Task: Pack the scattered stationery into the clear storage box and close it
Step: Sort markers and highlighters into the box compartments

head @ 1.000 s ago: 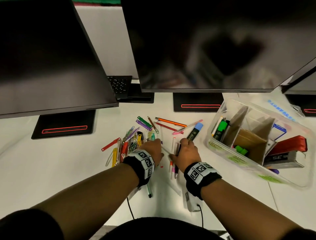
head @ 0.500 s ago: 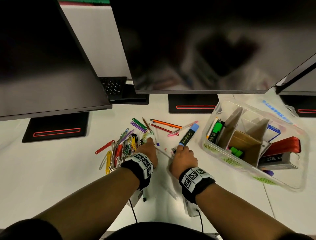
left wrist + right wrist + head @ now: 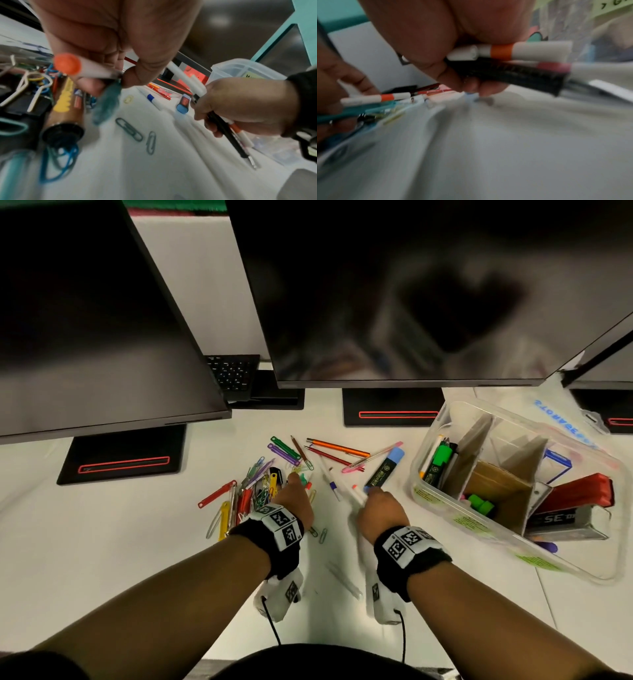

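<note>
- Left hand [image 3: 109,44] curled, pinching a white pen with an orange end cap [image 3: 80,68] and a blurred teal pen [image 3: 107,104] between thumb and fingers, low over the pile of coloured paper clips [image 3: 255,496].
- Right hand [image 3: 245,108] closed round a bundle of pens [image 3: 513,63]: white barrels with orange bands and one black barrel, just above the white bench [image 3: 102,542], beside the blue-capped highlighter [image 3: 383,470].
- Clear storage box [image 3: 455,511] open at the right of the bench, cardboard dividers upright inside; green highlighters [image 3: 440,458] in the left compartment, red stapler [image 3: 579,494] at the far end.
- Loose pens, a pencil and two grey paper clips [image 3: 137,133] spread on the bench between the hands and the monitor stands.
- Fingertips of both hands hidden behind knuckles in head view; right wrist view heavily blurred, exact count of pens in the bundle unclear; box's far corner smeared by motion.
- Both forearms extended forward side by side, wrists banded with marker cuffs, backs of hands up.
</note>
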